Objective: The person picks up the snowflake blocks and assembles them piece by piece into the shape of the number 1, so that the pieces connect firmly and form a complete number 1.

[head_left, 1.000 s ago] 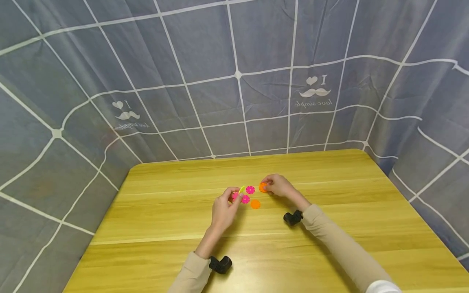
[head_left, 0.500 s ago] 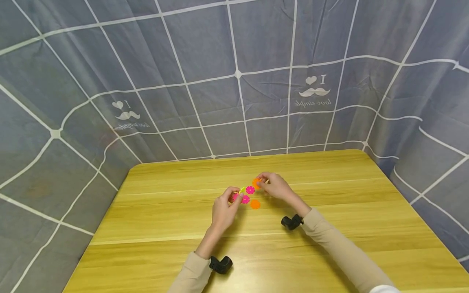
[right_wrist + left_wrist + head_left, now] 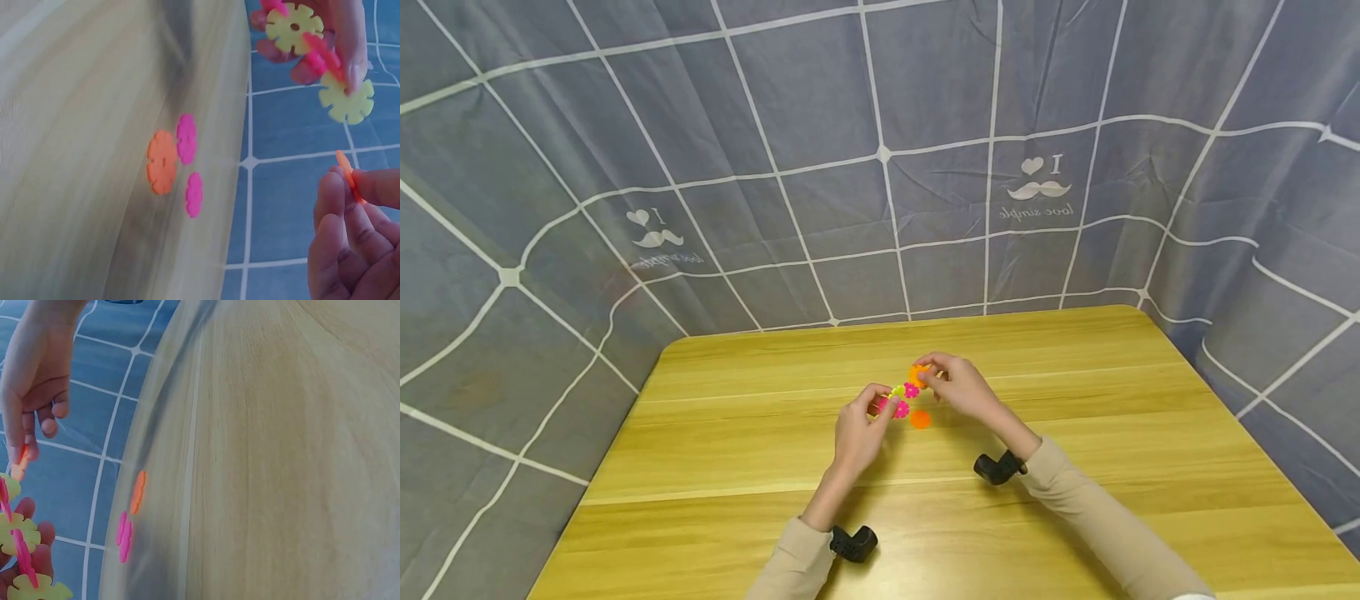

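My left hand (image 3: pixel 857 432) holds a chain of interlocked, notched snowflake discs above the table. Yellow discs (image 3: pixel 345 103) alternate in it with pink discs (image 3: pixel 323 57), set crosswise. Thumb and fingers of my right hand (image 3: pixel 964 388) pinch a single orange notched disc (image 3: pixel 347 170). That orange disc is close to the yellow end of the chain, with a small gap between them in the right wrist view. On the tabletop below lie another orange disc (image 3: pixel 162 162) and two pink discs (image 3: pixel 186 139), near one another. My left fingers partly cover the chain.
The wooden table (image 3: pixel 722 450) reaches back to a grey curtain (image 3: pixel 820 200) with white grid lines, which also hangs along both sides. A black wrist camera (image 3: pixel 854 544) is strapped to my left wrist, and another black camera (image 3: pixel 997 468) to my right.
My right hand has moved left with its orange disc, nearer to the chain. My left hand has stayed almost in place, and the discs on the table lie as before.
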`<state>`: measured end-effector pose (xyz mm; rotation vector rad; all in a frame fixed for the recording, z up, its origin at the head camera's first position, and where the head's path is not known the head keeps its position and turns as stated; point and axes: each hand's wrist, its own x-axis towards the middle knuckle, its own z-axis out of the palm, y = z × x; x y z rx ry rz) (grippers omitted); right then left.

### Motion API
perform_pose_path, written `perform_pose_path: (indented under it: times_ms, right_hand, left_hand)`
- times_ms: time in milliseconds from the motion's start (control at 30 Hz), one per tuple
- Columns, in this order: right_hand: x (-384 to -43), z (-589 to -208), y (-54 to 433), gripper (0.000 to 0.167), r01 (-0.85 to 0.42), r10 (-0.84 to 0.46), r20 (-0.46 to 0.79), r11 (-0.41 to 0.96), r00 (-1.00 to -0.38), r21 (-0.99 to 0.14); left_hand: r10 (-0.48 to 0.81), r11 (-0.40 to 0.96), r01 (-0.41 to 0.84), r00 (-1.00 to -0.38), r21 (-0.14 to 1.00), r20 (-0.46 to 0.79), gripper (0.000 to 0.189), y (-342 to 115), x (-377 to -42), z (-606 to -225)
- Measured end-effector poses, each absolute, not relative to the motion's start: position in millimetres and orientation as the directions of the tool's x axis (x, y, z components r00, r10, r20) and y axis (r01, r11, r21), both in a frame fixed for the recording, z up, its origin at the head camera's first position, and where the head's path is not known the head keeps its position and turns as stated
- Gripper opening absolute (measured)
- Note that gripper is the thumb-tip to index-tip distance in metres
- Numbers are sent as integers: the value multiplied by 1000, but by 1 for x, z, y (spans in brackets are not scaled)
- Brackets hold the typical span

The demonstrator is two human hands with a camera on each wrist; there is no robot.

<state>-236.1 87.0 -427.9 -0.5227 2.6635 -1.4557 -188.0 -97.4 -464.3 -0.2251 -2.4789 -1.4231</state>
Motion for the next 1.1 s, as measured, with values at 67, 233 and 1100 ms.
perform_pose_path:
  times_ms: [67, 233, 1100]
  right_hand:
    - [-234, -427, 86, 25, -264, -319, 111, 492, -941, -830]
    - [-231, -424, 84, 26, -274, -314, 129, 477, -941, -835]
    - [-224, -423, 81, 27, -265, -270, 154, 446, -950, -855]
  left_hand:
    - [2, 503, 270, -950, 821, 312, 18, -97, -188, -465]
    - [5, 499, 272, -950, 823, 312, 13, -95, -189, -466]
    - [-14, 534, 294, -934, 792, 356, 8, -86, -190, -469]
